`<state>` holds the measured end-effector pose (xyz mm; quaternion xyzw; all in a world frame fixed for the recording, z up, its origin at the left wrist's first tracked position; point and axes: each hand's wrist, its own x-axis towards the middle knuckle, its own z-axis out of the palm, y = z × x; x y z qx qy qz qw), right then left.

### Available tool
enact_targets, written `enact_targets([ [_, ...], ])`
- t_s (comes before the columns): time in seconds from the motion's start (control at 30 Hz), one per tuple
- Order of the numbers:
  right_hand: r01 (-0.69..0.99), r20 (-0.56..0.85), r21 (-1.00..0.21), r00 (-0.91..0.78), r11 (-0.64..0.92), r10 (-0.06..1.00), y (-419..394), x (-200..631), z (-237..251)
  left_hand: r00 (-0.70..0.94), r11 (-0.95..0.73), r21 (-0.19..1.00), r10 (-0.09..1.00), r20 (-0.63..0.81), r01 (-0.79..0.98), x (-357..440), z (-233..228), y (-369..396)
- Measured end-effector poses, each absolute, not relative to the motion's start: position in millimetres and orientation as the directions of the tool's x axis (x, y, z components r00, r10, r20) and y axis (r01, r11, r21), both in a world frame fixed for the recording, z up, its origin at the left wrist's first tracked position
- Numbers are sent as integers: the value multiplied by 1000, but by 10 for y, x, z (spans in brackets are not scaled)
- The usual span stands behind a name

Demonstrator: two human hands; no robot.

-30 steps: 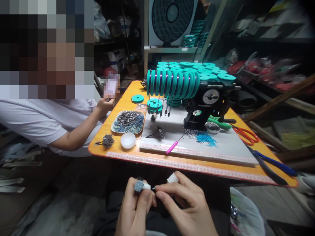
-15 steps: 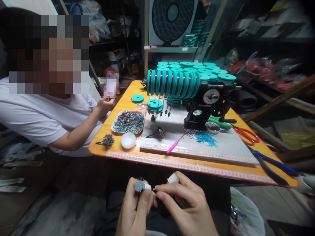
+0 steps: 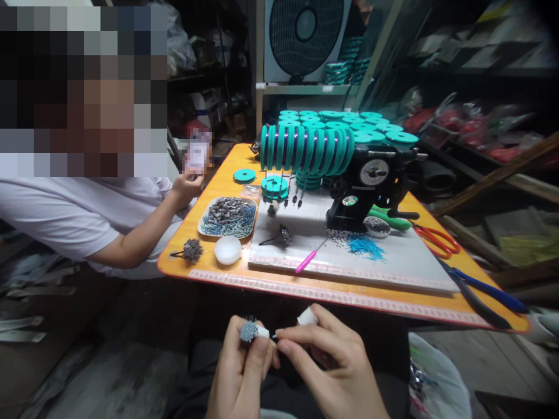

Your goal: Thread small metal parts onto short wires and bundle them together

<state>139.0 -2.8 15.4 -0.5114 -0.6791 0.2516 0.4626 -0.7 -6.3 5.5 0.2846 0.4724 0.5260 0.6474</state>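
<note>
Below the table's front edge, my left hand (image 3: 238, 375) pinches a small grey bristly bundle (image 3: 248, 331) with a white base between thumb and fingers. My right hand (image 3: 336, 369) meets it from the right, its thumb and forefinger closed on a thin piece at the bundle's base, and a small white object (image 3: 307, 316) sticks up behind its fingers. Both hands sit over my lap, apart from the orange table (image 3: 218, 180).
On the table stand a black winding machine (image 3: 367, 186) with teal spools (image 3: 305, 145), a tray of grey and blue pieces (image 3: 227, 216), a white cap (image 3: 227, 249), a pink tool (image 3: 305, 261), red scissors (image 3: 437, 240) and blue pliers (image 3: 489, 294). A person in a white shirt (image 3: 74, 215) sits at the left, holding a phone.
My hands have stayed almost still, with the bundle held in the same place. The person at the left shifted their head slightly.
</note>
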Motion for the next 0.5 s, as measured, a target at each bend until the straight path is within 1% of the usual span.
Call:
enact_targets([
  [0.1, 426, 403, -826, -12, 369, 915, -9, 1387, 190, 32, 294, 878, 952, -305, -378, -7, 35, -59],
  [0.17, 378, 412, -846, 15, 377, 911, 12, 1386, 219, 40, 290, 903, 955, -293, -318, -7, 16, -68],
  [0.3, 318, 386, -873, -15, 371, 922, 41, 1399, 244, 47, 278, 943, 961, -274, -182, -15, -5, -91],
  [0.4, 368, 383, -852, -44, 371, 923, 23, 1413, 214, 44, 274, 945, 962, -271, -180, -32, -9, -78],
  [0.5, 486, 375, -785, -122, 385, 919, -10, 1394, 153, 12, 239, 932, 970, -245, -273, -34, -32, -43],
])
